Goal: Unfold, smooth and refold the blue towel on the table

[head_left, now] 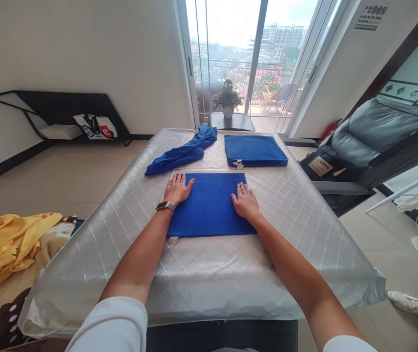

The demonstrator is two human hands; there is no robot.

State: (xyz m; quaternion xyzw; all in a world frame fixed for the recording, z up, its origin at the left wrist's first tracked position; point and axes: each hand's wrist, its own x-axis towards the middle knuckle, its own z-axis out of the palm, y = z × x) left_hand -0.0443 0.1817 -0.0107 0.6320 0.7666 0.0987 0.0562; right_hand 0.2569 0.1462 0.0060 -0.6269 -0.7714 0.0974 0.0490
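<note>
A folded blue towel (pixel 211 203) lies flat in the middle of a table with a silver quilted cover (pixel 285 234). My left hand (pixel 178 189), with a watch on its wrist, presses flat on the towel's left edge. My right hand (pixel 244 200) rests palm down on its right edge. Both hands have fingers spread and hold nothing. Behind the towel, a crumpled blue cloth (pixel 181 152) lies at the far left and a neat stack of folded blue towels (pixel 255 150) sits at the far right.
A potted plant (pixel 227 99) stands on a chair beyond the table by glass balcony doors. A grey reclining chair (pixel 370 142) is at the right. Yellow cloth (pixel 7 244) lies on a bed at the left. A black shelf (pixel 58 115) lines the wall.
</note>
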